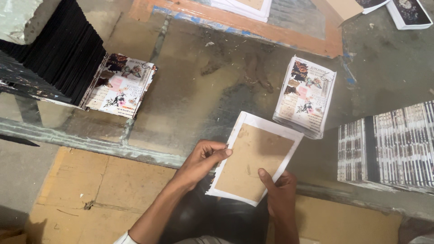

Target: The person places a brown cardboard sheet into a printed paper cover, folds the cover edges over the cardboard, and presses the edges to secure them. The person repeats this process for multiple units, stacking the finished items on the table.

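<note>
Both my hands hold one white sheet with a brown cardboard rectangle laid on it, tilted, over the near edge of the worktable. My left hand pinches its left edge with thumb on top. My right hand grips its lower right corner, thumb on the cardboard. A stack of printed floral covers lies just beyond, to the upper right. A second floral cover stack lies at the left.
A tall row of black-edged boards leans at the far left. Another row of striped book blocks stands at the right. An orange-framed panel and more booklets lie at the back. The worn table edge runs across.
</note>
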